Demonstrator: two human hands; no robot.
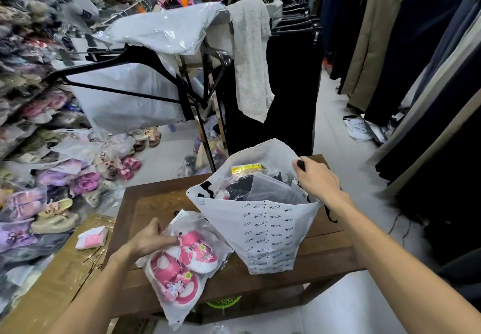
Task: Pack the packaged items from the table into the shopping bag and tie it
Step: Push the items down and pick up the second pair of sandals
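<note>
A white printed shopping bag [263, 227] stands open on the brown wooden table [145, 203], with dark packaged items and a yellow-labelled pack [246, 169] inside. My right hand [316, 180] grips the bag's right rim and a black handle strap, holding the mouth open. To the left, a clear packet of pink children's shoes [182, 266] lies at the table's front edge, partly overhanging. My left hand [153, 237] pinches the top of that packet.
A small pink-and-white folded item [91, 237] lies on a golden surface left of the table. Packaged shoes pile up on the floor and shelves at left. Clothes racks [286, 73] stand behind the table and trousers hang at right.
</note>
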